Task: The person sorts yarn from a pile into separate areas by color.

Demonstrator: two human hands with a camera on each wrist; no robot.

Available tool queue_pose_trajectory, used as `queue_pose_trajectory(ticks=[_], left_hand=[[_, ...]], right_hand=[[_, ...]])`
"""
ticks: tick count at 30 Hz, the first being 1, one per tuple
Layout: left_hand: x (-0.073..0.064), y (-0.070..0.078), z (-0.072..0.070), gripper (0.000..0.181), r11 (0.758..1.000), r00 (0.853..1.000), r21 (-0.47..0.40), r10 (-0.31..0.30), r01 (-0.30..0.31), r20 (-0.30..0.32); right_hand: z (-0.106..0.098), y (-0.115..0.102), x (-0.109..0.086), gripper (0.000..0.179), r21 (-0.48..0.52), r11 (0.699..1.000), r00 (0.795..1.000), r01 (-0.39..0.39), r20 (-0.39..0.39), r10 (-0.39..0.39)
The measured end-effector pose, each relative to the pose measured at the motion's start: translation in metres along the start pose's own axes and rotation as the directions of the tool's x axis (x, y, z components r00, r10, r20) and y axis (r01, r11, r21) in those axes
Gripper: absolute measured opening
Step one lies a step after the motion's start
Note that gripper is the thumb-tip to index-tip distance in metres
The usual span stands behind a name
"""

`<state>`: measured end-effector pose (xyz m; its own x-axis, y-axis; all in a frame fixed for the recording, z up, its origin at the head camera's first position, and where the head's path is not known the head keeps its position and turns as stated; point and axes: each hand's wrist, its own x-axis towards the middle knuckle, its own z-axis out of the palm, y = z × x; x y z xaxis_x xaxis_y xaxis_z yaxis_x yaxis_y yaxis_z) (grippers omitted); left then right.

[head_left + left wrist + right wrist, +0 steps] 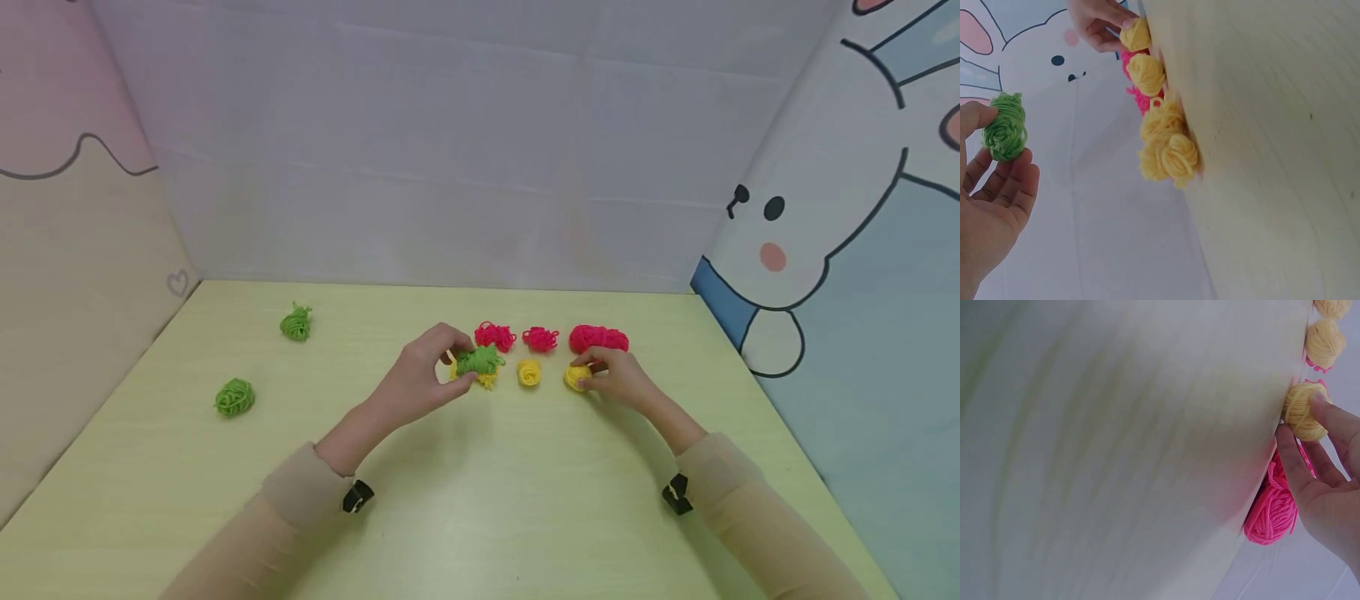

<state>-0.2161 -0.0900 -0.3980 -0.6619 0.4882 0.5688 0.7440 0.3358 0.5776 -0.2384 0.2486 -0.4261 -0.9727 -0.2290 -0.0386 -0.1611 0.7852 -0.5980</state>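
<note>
My left hand (415, 381) pinches a small green ball of yarn (480, 360) between thumb and fingers. In the left wrist view this green yarn is held up apart from the tabletop. From the head it overlaps a loose yellow yarn bundle (1169, 153) that rests on the table. My right hand (624, 380) grips a yellow yarn ball (1304, 415) at the right end of the yellow row, thumb on one side and fingers on the other. Between the hands sits another yellow yarn ball (528, 372).
Behind the yellow row lie two loose pink yarn bundles (495, 336) and a longer pink skein (598, 338). Two green yarn balls, one nearer (235, 397) and one farther back (296, 322), rest on the left of the pale table (450, 517). Cloth walls (450, 167) enclose the back and sides.
</note>
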Motion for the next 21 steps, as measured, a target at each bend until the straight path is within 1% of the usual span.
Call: queue_pose_trajectory(ticks=[10, 13, 15, 17, 21], left_hand=[[0.005, 0.007, 0.035, 0.030, 0.999, 0.996, -0.045, 0.032, -0.029, 0.083], [0.007, 0.010, 0.043, 0.030, 0.998, 0.993, -0.052, 0.028, -0.022, 0.117], [0.009, 0.011, 0.048, 0.029, 0.999, 0.988, -0.047, 0.001, 0.007, 0.151], [0.011, 0.012, 0.053, 0.029, 0.998, 0.980, -0.043, -0.039, 0.049, 0.194], [0.016, 0.013, 0.063, 0.028, 0.993, 0.954, 0.007, -0.116, 0.119, 0.275]], right_hand=[[0.001, 0.000, 0.001, 0.025, -0.006, 1.000, 1.000, 0.018, -0.004, -0.018], [0.001, 0.000, 0.001, 0.025, -0.006, 1.000, 1.000, 0.013, -0.007, -0.013], [0.001, 0.000, 0.001, 0.025, -0.004, 1.000, 1.000, 0.007, -0.008, -0.007], [0.000, -0.001, 0.001, 0.025, -0.006, 1.000, 1.000, 0.010, -0.005, -0.010], [0.000, 0.000, 0.000, 0.026, -0.004, 1.000, 1.000, 0.014, -0.005, -0.014]])
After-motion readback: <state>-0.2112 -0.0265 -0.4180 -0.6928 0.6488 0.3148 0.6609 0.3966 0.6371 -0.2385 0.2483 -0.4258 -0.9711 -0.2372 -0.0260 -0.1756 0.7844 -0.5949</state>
